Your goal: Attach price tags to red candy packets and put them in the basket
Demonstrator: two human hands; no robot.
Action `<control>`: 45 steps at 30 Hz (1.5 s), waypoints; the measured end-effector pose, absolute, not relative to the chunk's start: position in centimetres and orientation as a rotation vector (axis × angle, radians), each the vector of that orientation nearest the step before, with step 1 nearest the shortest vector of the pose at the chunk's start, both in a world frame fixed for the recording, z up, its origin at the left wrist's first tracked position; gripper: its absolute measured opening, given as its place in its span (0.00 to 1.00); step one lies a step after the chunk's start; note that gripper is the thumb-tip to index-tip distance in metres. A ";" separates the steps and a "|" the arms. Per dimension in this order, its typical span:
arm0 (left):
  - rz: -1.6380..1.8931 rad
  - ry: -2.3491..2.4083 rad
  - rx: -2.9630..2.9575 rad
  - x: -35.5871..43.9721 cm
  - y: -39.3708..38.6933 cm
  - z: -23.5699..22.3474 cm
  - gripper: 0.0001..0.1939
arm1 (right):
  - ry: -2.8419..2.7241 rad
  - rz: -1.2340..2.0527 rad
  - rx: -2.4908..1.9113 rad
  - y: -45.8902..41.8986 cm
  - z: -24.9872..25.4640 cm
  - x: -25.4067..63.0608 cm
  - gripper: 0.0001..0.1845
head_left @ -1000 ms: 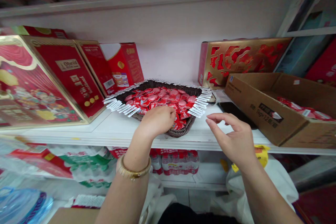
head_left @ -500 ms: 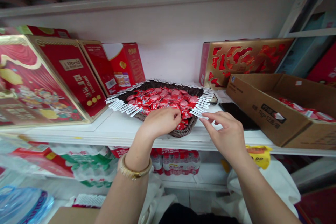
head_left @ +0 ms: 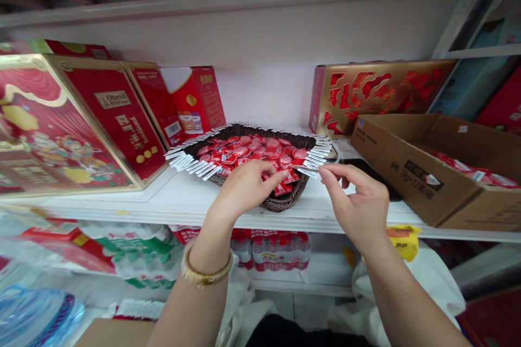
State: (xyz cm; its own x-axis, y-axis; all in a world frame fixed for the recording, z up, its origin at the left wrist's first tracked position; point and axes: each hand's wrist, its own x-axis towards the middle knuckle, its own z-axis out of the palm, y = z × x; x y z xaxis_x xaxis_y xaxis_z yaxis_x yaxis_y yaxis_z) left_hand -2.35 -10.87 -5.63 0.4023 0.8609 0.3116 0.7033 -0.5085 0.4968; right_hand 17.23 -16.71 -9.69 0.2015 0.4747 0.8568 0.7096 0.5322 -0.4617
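A dark wicker basket (head_left: pixel 280 203) stands on the white shelf, filled with small red-wrapped candies (head_left: pixel 254 146). White label strips (head_left: pixel 319 153) stick outward around most of its rim. At the basket's right front, my right hand (head_left: pixel 358 195) pinches the outer end of a white label strip (head_left: pixel 308 172) between thumb and forefinger. My left hand (head_left: pixel 246 187) is over the front of the basket, its fingers curled and its thumb pointing right toward the candies. Those fingertips are partly hidden, so whatever they may grip cannot be made out.
Red and gold gift boxes (head_left: pixel 109 114) stand at left, with another gold box (head_left: pixel 378 89) behind on the right. An open cardboard carton (head_left: pixel 415 179) holds red packets. Beside it lies a flat black object (head_left: pixel 372 173). Bottled drink packs (head_left: pixel 280 252) sit on the shelf below.
My right hand has moved slightly right and now pulls a label strip outward at the rim. My left hand has turned, bringing its thumb into view over the candies.
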 end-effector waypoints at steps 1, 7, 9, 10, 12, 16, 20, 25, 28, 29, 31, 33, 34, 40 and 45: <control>0.905 1.365 2.314 -2.5 -10.8 -5.9 0.17 | -1.404 -0.157 -1.088 -17.1 -9.7 17.3 0.06; 1.464 0.946 1.843 -2.3 -12.3 -6.6 0.08 | -1.206 0.131 -1.031 -19.0 -10.2 17.7 0.02; 1.501 0.830 1.666 -1.6 -13.5 -6.6 0.17 | -1.163 0.172 -1.016 -19.5 -10.3 17.9 0.02; 1.494 0.809 1.592 -1.2 -14.2 -6.7 0.21 | -1.149 0.191 -1.011 -19.7 -10.3 18.0 0.02; 1.464 0.804 1.487 -0.5 -15.3 -6.8 0.24 | -1.131 0.225 -0.997 -20.1 -10.3 18.2 0.03; 1.466 0.774 1.378 0.7 -16.7 -7.0 0.31 | -1.091 0.279 -0.976 -21.0 -10.6 18.6 0.04; 1.476 0.718 1.265 1.3 -17.3 -7.4 0.42 | -1.067 0.313 -0.943 -21.7 -11.0 18.9 0.05; 1.319 0.507 1.089 2.4 -18.1 -7.8 0.26 | -1.071 0.258 -0.909 -22.3 -11.4 19.0 0.06; 1.334 0.479 1.025 3.1 -18.6 -7.8 0.23 | -1.066 0.242 -0.891 -22.6 -11.5 19.2 0.07; 1.365 0.484 1.018 3.2 -18.7 -7.7 0.24 | -1.064 0.235 -0.891 -22.7 -11.5 19.2 0.07; 1.426 0.501 1.012 3.4 -18.9 -7.6 0.28 | -1.061 0.207 -0.890 -22.9 -11.4 19.3 0.07; 1.426 0.526 1.010 3.5 -19.0 -7.4 0.31 | -1.073 0.176 -0.875 -23.1 -11.2 19.3 0.06; 1.402 0.543 1.006 3.6 -19.1 -7.3 0.30 | -1.088 0.160 -0.868 -23.2 -11.1 19.3 0.05; 1.254 0.576 0.967 4.0 -19.8 -7.7 0.18 | -1.247 0.034 -0.920 -23.6 -10.5 19.2 0.08; 1.195 0.530 0.900 4.4 -20.2 -7.9 0.16 | -1.421 -0.085 -0.922 -23.3 -10.7 19.4 0.12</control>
State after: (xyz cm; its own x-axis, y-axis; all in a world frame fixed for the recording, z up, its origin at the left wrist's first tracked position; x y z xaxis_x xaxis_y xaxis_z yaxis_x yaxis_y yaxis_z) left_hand 4.45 -20.17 -7.86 0.3105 0.9453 0.1005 -0.5606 0.0967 0.8225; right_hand 19.44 -23.28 -10.74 0.2076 0.4626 0.8619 0.5625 0.6644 -0.4921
